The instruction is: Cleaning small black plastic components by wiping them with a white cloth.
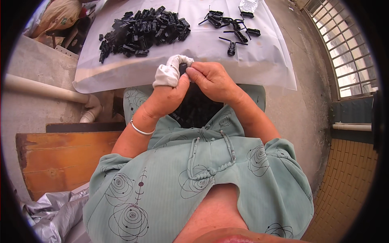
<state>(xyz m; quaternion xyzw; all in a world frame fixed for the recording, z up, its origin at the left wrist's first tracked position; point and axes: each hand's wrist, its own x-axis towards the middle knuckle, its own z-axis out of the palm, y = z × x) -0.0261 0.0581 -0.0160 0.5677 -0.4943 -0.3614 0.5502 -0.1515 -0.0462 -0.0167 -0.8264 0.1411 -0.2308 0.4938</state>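
Note:
Close to the near edge of the table, both my hands meet around a small black plastic piece (183, 68). White cloth (166, 75) wraps the fingers of my left hand (173, 92), which is closed on the piece. My right hand (214, 81) pinches at the piece's right side with thumb and forefinger; its fingertips hide part of it. Beyond my hands, a heap of black plastic parts (148, 32) lies on the table. Farther right are several separate black parts with thin strips sticking out (231, 48).
A white sheet (259, 71) covers the table. A dark mass (198, 105) sits in my lap between my knees. To the left are a white pipe (44, 87) and an orange-brown wooden board (69, 158). A barred window (340, 44) is at the right.

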